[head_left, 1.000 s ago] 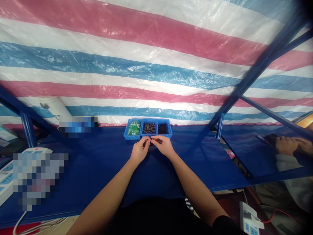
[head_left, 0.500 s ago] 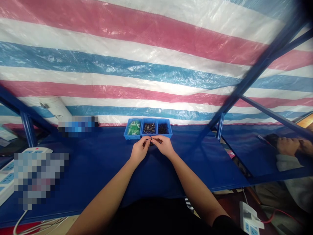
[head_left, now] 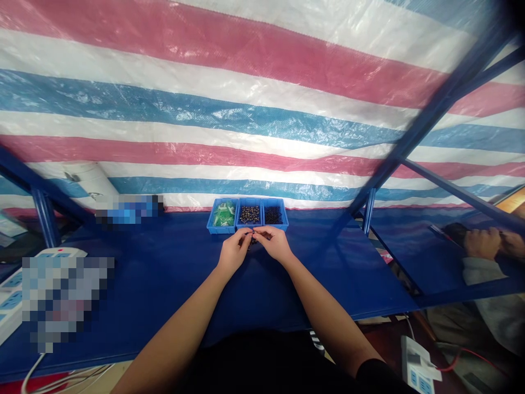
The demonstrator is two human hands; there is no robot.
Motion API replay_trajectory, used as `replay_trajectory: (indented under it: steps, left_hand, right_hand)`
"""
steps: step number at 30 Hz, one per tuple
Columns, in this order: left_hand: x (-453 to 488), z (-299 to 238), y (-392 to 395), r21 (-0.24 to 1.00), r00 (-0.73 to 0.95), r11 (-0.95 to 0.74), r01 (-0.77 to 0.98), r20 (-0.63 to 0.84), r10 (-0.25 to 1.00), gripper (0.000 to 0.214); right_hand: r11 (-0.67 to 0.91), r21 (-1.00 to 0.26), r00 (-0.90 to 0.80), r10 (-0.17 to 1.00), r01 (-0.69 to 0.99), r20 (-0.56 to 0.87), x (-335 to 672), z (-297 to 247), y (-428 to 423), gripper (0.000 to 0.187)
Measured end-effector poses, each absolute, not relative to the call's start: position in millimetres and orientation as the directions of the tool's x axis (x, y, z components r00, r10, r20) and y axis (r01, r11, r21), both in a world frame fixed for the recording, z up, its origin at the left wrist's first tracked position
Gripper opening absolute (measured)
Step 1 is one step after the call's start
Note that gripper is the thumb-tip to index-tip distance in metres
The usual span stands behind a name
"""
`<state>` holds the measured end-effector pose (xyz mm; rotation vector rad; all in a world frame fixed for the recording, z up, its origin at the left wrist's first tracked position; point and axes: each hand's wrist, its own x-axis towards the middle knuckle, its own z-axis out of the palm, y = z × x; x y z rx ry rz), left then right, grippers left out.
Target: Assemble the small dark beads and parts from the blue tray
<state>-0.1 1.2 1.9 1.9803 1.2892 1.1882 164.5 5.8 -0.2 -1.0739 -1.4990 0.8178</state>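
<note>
My left hand (head_left: pixel 234 250) and my right hand (head_left: pixel 275 242) meet fingertip to fingertip just in front of three joined blue bins. Both are closed in a pinch around something small and dark, too small to name. Below the fingertips, a few small dark pieces (head_left: pixel 254 240) show between the hands. The left bin (head_left: pixel 222 230) holds green and clear bagged items (head_left: pixel 223 214). Small brass-and-black parts (head_left: pixel 250 214) fill the middle bin. In the right bin lie small black parts (head_left: pixel 273 215).
A white power strip (head_left: pixel 12 295) and a blurred-out item (head_left: pixel 68 303) lie at the left. Blue frame posts (head_left: pixel 369 210) stand on both sides of the blue table (head_left: pixel 164 284). Striped sheeting (head_left: pixel 246 126) hangs behind. At the far right, another person's hands (head_left: pixel 484 243) are visible.
Almost nothing differs. Both hands stay together at the same spot, with only a slight shift of the fingers and of the view.
</note>
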Motion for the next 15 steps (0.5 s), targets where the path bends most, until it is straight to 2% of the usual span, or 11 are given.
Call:
replay_trajectory:
  steps: [7,15]
  left_hand:
    - [-1.0,1.0,2.6,0.739,0.177,-0.42,0.527,0.388,0.905,0.026]
    - [-0.4,1.9,-0.4,0.784,0.18,-0.404,0.472,0.363,0.914,0.027]
  right_hand:
    - [0.347,-0.914,-0.038,0.937,0.211,0.347,162.9,3.3,3.3,0.026]
    - [0.335,-0.925,-0.034,0.942,0.179,0.334,164.3,3.6,3.3,0.027]
